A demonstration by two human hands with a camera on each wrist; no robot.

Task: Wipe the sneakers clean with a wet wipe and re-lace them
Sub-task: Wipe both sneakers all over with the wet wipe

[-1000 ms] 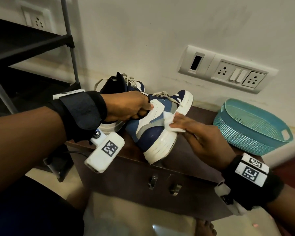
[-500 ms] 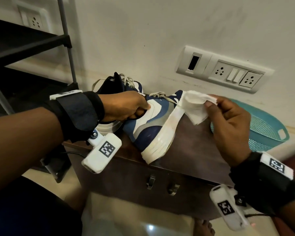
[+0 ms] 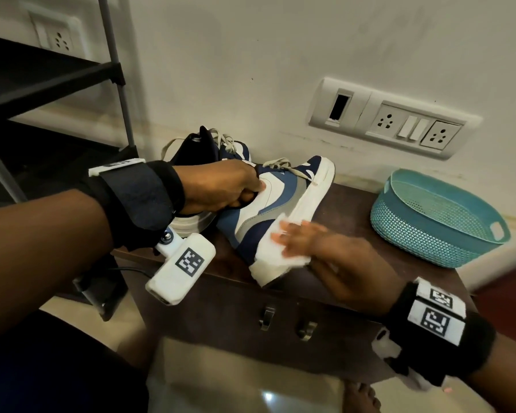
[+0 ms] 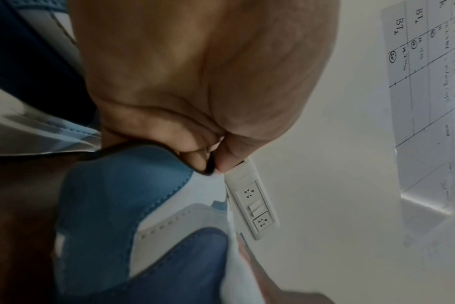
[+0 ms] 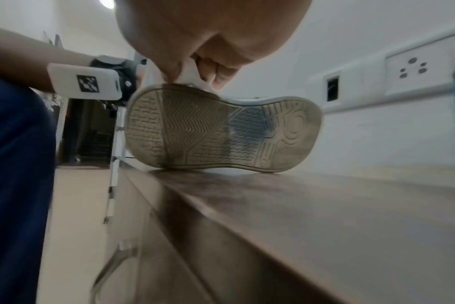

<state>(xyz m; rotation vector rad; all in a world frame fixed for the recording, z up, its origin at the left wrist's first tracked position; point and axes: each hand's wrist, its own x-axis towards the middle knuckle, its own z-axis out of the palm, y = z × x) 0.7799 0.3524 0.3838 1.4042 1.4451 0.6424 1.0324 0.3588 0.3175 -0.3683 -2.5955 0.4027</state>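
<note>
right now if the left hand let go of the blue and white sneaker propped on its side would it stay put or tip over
Probably tip. The blue and white sneaker stands on the narrow edge of its sole on the dark wooden cabinet top, steadied by the left hand gripping its collar. The right hand pressing the white wet wipe sideways would likely push it over. The thick sole looks stiff, so it shouldn't fold.

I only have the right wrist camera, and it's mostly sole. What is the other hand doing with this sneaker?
Observer: The left hand grips the sneaker by its collar.
Operator: Where does the wipe sit on the side I can't see?
Observer: The right hand holds the wet wipe against the white midsole, at the end nearest the person.
Operator: Any lace in it?
Observer: Yes, a loose lace lies across its top.
</note>
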